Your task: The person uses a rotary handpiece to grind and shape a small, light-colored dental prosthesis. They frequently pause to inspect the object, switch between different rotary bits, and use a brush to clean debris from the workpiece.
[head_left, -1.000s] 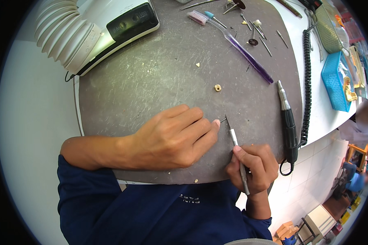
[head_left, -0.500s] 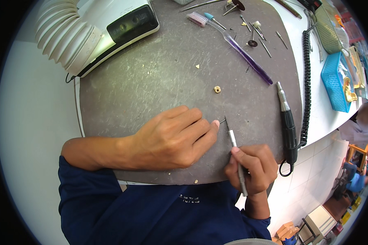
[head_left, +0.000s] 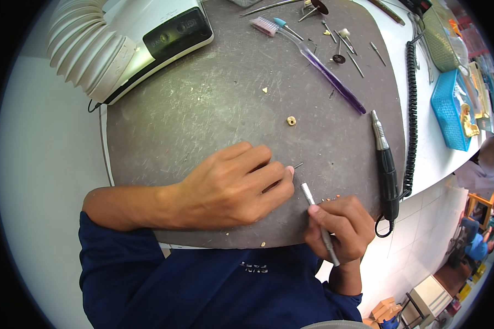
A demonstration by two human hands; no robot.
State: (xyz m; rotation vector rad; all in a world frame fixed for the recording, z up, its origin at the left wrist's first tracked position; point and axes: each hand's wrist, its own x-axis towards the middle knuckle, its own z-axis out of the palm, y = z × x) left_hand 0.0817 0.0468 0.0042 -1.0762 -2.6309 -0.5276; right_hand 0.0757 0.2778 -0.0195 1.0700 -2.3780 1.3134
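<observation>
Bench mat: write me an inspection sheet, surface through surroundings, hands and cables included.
Surface: scratched grey mat, pale crumbs scattered.
Work items: thin metal rod; silver tool handle, no blade discernible; holed cream piece on the mat.
Clutter: purple toothbrush, dark disc bit and other rotary bits at upper right; black rotary handpiece at right.
Grip: left hand pinches the rod; right hand holds the handle.
Cables: black coiled cord along the mat's right edge.
Surroundings: white ribbed hose upper left; blue basket at right.
</observation>
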